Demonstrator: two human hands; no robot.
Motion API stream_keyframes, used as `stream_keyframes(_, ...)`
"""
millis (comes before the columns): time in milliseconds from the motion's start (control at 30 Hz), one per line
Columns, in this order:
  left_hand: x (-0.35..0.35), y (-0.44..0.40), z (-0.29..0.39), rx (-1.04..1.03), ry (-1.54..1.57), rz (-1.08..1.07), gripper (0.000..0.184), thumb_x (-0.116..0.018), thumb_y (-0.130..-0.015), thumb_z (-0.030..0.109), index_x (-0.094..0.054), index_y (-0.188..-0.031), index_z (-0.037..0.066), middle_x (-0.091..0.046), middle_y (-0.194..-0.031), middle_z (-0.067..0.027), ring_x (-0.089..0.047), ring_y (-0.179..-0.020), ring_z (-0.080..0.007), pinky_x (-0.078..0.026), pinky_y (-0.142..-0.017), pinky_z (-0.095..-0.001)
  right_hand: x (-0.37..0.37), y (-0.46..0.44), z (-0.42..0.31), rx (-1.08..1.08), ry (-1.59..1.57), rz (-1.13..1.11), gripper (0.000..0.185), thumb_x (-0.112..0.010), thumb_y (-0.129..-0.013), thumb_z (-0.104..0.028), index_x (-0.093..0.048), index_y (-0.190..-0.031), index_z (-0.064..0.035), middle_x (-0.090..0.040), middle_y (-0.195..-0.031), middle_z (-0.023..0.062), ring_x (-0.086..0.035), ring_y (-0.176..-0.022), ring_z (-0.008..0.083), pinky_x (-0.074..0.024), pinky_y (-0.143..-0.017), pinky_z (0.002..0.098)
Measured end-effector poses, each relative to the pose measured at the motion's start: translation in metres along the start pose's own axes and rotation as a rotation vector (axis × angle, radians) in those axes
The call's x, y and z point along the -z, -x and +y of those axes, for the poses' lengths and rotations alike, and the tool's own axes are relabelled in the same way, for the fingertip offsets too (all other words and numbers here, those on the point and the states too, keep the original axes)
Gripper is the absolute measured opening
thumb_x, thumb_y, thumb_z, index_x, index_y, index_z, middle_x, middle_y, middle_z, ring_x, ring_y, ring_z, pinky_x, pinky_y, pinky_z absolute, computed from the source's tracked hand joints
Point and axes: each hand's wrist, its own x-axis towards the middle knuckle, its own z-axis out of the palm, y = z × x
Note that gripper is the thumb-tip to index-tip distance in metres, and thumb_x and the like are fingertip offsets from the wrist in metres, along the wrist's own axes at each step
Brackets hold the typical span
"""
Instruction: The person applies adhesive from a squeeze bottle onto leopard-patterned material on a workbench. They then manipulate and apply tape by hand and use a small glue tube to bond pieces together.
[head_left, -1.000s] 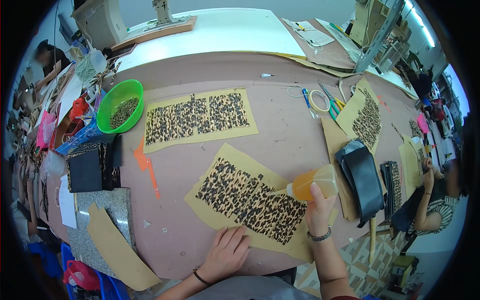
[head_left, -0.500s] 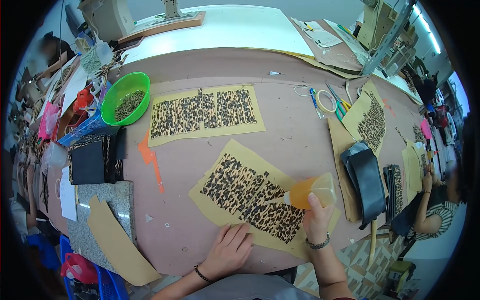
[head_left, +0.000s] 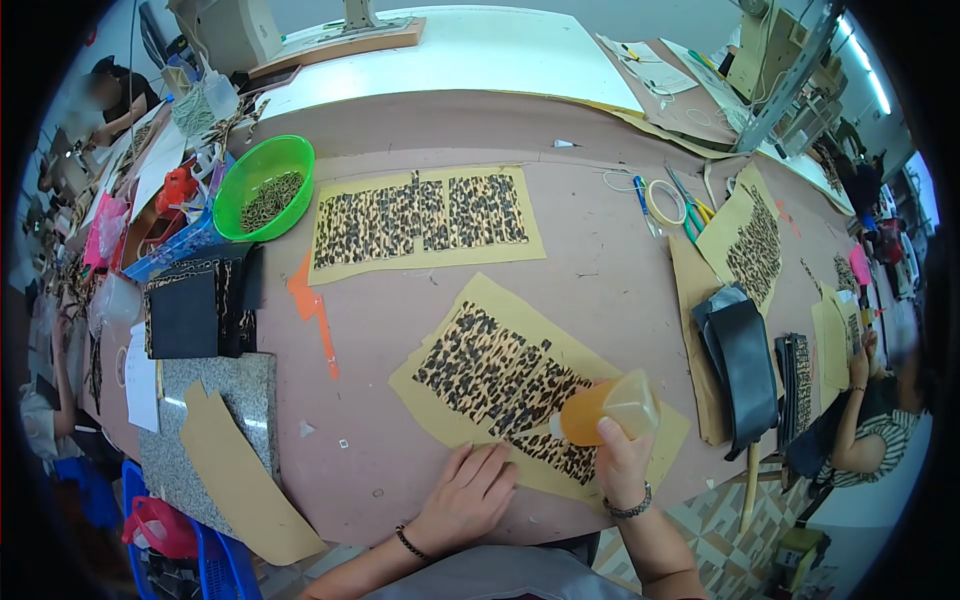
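Note:
My right hand (head_left: 624, 468) is wrapped around a clear squeeze bottle (head_left: 602, 410) of amber liquid, tilted with its thin nozzle pointing left. The nozzle tip is over the near edge of the leopard-print pieces (head_left: 475, 355); whether it touches them I cannot tell. These pieces lie side by side on a yellow paper sheet (head_left: 492, 290) set at an angle in front of me. My left hand (head_left: 468, 500) rests palm down, fingers stretched out, at the sheet's near edge. Farther back, a second yellow sheet (head_left: 385, 268) carries more leopard-print pieces (head_left: 365, 225).
On the left are a green bowl (head_left: 303, 190) of small dark bits, black folded pieces (head_left: 182, 315) and a stone slab (head_left: 262, 400). To the right lie a black pouch (head_left: 738, 350), tape roll (head_left: 652, 205) and scissors (head_left: 690, 215). Co-workers sit at both sides.
The bottle in my right hand has moved left and nearer to me, along the leopard-print pieces. My left hand stays at the sheet's edge. The whole view has shifted slightly.

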Motion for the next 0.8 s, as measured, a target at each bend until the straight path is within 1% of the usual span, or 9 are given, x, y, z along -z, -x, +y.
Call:
stream_keyframes(167,-0.001,0.001,0.000,-0.006,-0.012,0.012,0.029,-0.063,-0.082,0.018,-0.058,-0.106,0.003,-0.055,-0.121,-0.0153,-0.053,-0.113,-0.0271,-0.038,-0.102,-0.0442,-0.003,0.001,-0.002,0.004,-0.003,-0.018,0.055,-0.070,-0.080,-0.010,-0.043,-0.126,0.0026,-0.058,-0.115,0.0143,-0.061,-0.108,0.0268,-0.0477,-0.093,0.0388)
stream_keyframes(267,-0.002,0.001,0.000,0.000,-0.012,0.007,0.031,-0.067,-0.080,0.019,-0.059,-0.107,0.005,-0.055,-0.121,-0.0140,-0.052,-0.113,-0.0284,-0.038,-0.101,-0.0455,-0.003,0.001,-0.002,0.007,-0.016,-0.007,0.054,-0.070,-0.080,-0.011,-0.044,-0.125,0.0027,-0.059,-0.114,0.0147,-0.061,-0.108,0.0264,-0.0477,-0.093,0.0388)
stream_keyframes(467,-0.001,0.000,0.000,-0.008,-0.006,0.013,0.032,-0.068,-0.079,0.019,-0.059,-0.106,0.005,-0.055,-0.121,-0.0141,-0.052,-0.113,-0.0286,-0.038,-0.101,-0.0455,-0.002,0.001,-0.003,0.001,-0.020,-0.006,0.057,-0.071,-0.079,-0.012,-0.042,-0.126,0.0015,-0.058,-0.116,0.0158,-0.061,-0.105,0.0261,-0.0473,-0.093,0.0382)
stream_keyframes(533,0.002,-0.001,0.001,-0.008,-0.006,0.007,0.030,-0.063,-0.081,0.018,-0.058,-0.107,0.003,-0.055,-0.121,-0.0153,-0.053,-0.112,-0.0270,-0.038,-0.101,-0.0438,-0.001,0.002,0.002,0.013,-0.016,-0.006,0.059,-0.071,-0.078,-0.011,-0.040,-0.127,0.0006,-0.057,-0.117,0.0151,-0.061,-0.106,0.0251,-0.0469,-0.094,0.0374)
stream_keyframes(667,0.002,-0.001,0.001,-0.002,-0.005,0.000,0.030,-0.063,-0.081,0.018,-0.058,-0.107,0.003,-0.055,-0.122,-0.0155,-0.053,-0.113,-0.0273,-0.038,-0.101,-0.0438,0.009,-0.007,0.004,0.047,-0.011,0.027,0.059,-0.071,-0.078,-0.010,-0.038,-0.127,0.0000,-0.057,-0.116,0.0141,-0.060,-0.107,0.0242,-0.0463,-0.094,0.0370)
stream_keyframes(733,0.001,-0.001,0.001,-0.003,-0.003,0.007,0.031,-0.063,-0.081,0.018,-0.058,-0.107,0.002,-0.055,-0.122,-0.0157,-0.052,-0.113,-0.0276,-0.038,-0.101,-0.0439,0.022,-0.014,0.010,0.085,0.115,0.055,0.060,-0.070,-0.081,-0.020,-0.042,-0.129,0.0020,-0.056,-0.118,0.0145,-0.059,-0.110,0.0297,-0.0453,-0.097,0.0431)
stream_keyframes(800,-0.002,0.000,0.000,0.000,-0.007,0.008,0.031,-0.065,-0.080,0.019,-0.059,-0.106,0.004,-0.055,-0.122,-0.0144,-0.052,-0.113,-0.0277,-0.038,-0.101,-0.0444,0.021,-0.017,0.008,0.101,0.097,0.088,0.058,-0.070,-0.081,-0.019,-0.043,-0.128,0.0024,-0.057,-0.117,0.0143,-0.059,-0.109,0.0295,-0.0454,-0.097,0.0430)
